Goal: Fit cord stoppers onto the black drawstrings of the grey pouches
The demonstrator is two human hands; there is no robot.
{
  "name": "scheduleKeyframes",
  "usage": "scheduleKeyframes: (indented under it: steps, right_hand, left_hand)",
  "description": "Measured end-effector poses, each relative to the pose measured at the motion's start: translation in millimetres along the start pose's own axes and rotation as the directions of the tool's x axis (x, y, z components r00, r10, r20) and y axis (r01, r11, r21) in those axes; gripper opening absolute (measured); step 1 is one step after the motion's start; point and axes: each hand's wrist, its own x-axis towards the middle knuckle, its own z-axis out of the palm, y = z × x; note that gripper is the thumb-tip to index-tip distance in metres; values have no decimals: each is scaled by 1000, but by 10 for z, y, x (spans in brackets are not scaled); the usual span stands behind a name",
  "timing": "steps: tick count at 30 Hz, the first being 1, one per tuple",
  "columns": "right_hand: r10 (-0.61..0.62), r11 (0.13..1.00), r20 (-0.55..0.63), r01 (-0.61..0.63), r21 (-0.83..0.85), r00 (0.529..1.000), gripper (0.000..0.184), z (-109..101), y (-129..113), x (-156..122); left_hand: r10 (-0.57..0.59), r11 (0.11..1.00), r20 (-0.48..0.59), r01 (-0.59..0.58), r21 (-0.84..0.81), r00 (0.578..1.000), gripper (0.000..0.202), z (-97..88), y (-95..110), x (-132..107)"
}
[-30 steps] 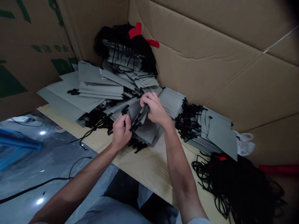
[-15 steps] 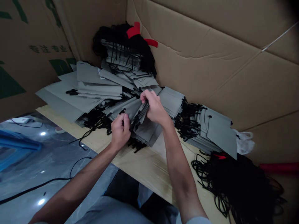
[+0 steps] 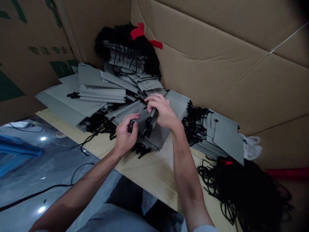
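Right hand (image 3: 164,112) grips a bunch of flat grey paper bags (image 3: 154,133) by the top edge; left hand (image 3: 125,133) pinches a black cord handle (image 3: 131,124) beside it, over the wooden table (image 3: 149,170).

Both forearms stretched forward; the right hand (image 3: 164,112) was clenched (knuckles up), the left hand (image 3: 125,135) just beside it, fingertips pinched.

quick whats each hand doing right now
left hand: fingers loosely curled by the black cords, grip cannot be told
right hand: closed on a bundle of grey bags
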Motion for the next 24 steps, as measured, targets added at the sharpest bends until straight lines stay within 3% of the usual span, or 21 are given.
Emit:
scheduleKeyframes:
  steps: [5,8,12,15,20,24]
  right_hand:
    - [-15,1000,125,12,24,992,28,71,-41,7]
    - [37,999,135,-35,-17,990,32,77,-40,-4]
    - [75,994,89,-67,-90,993,54,18,-11,-53]
    - [59,984,123,-37,-176,991,69,28,-28,-46]
    - [62,971,249,-1,-239,966,70,292,-122,78]
    - [41,975,303,28,-222,952,62,589,-136,150]
  left_hand:
    - [51,997,-2,-51,-61,999,19,12,21,1]
    - [56,998,18,-55,-37,998,23,-30,59,-7]
    - [101,958,-77,-76,276,992,23,-97,27,-17]
    - [76,892,-196,21,452,978,23,-118,-70,-10]
    - [-63,930,-239,144,339,969,24,-115,-201,17]
    - [-134,945,-323,219,242,937,21,-137,-207,34]
